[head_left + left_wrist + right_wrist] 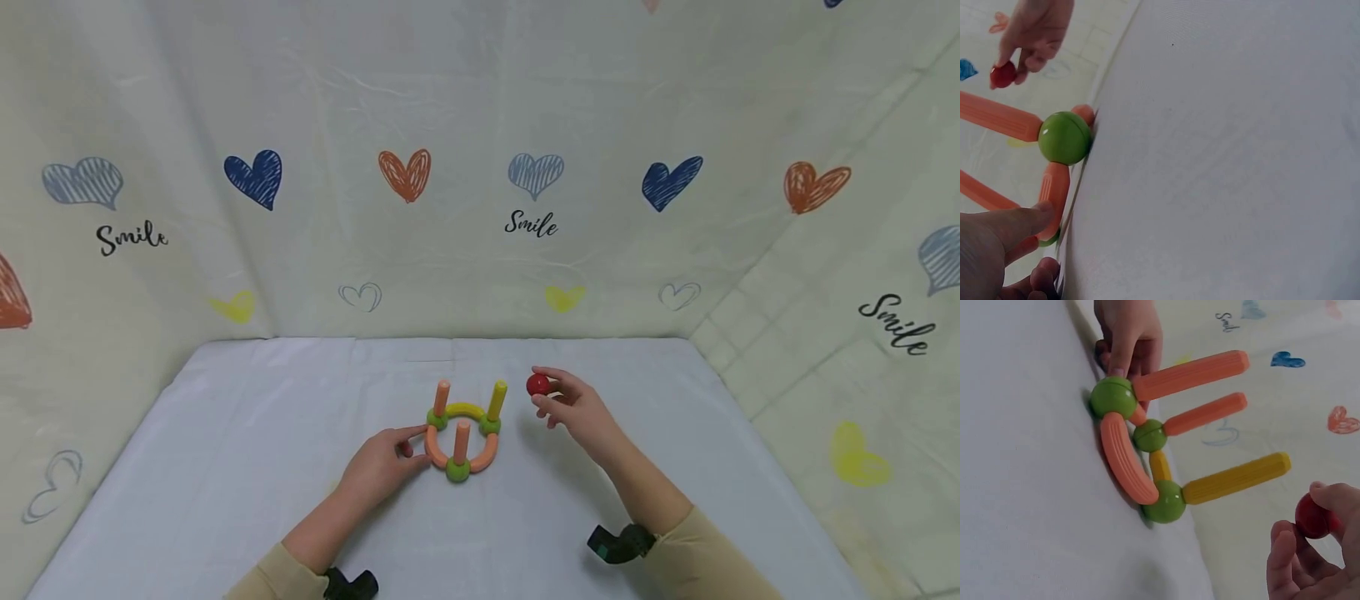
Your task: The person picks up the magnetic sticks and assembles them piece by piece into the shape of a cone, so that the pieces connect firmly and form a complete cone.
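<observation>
A ring of building sticks and balls stands on the white cloth. Two curved orange sticks (486,454) and a curved yellow stick (465,410) join three green balls (1064,138). From the balls rise two straight orange sticks (1191,374) and a straight yellow stick (1237,478). My left hand (378,467) pinches the ring's left curved orange stick (1055,197) between thumb and fingers. Right of the ring, above the cloth, my right hand (581,412) holds a red ball (537,384) at its fingertips, level with the top of the yellow stick and apart from it.
A white cloth (247,467) covers the table. Behind and beside it hangs a pale sheet (465,258) printed with hearts. Each wrist bears a black camera mount (621,543) near the sleeve.
</observation>
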A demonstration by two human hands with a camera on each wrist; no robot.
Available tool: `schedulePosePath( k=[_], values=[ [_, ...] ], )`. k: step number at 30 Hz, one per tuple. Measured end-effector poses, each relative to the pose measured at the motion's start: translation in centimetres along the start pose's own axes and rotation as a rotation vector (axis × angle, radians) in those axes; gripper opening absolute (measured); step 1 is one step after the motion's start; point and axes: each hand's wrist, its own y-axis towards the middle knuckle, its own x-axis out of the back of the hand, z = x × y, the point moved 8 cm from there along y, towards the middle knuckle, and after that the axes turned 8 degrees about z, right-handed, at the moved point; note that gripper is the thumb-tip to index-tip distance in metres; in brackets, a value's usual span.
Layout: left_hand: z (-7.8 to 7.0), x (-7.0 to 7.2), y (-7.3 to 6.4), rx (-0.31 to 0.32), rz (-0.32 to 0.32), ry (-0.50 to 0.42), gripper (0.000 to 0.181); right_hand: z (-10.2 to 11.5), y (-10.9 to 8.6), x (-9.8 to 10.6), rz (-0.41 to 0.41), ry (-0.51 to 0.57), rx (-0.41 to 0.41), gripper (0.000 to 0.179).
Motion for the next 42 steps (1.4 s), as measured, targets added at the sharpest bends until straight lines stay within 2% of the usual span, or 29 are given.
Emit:
schedulePosePath(
  k=[7, 12, 19, 25, 32, 42],
  values=[
    [0.0, -0.1, 0.0, -0.001, 0.001, 0.013, 0.053, 1.1, -0.1, -0.4, -0.076, -0.164, 0.025, 0.046],
    [-0.1, -0.1, 0.1, 0.0, 0.0, 0.009, 0.053, 2.0, 0.0, -0.7, -0.11, -0.242, 0.047, 0.047],
    [0.0, -0.1, 0.1, 0.004, -0.001, 0.01, 0.053, 3.0, 0.3, -0.9, -0.143, -0.301, 0.078, 0.045],
    [0.0, -0.1, 0.1, -0.009, -0.005, 0.014, 0.053, 4.7, 0.2, -1.0, -0.188, -0.34, 0.165, 0.042],
    [0.0, -0.1, 0.1, 0.007, -0.004, 0.023, 0.054, 5.8, 0.2, -1.6, -0.202, -0.367, 0.26, 0.043],
    [-0.2, -0.1, 0.0, -0.005, 0.003, 0.008, 0.056, 6.2, 0.3, -2.6, -0.21, -0.465, 0.271, 0.041]
  ],
)
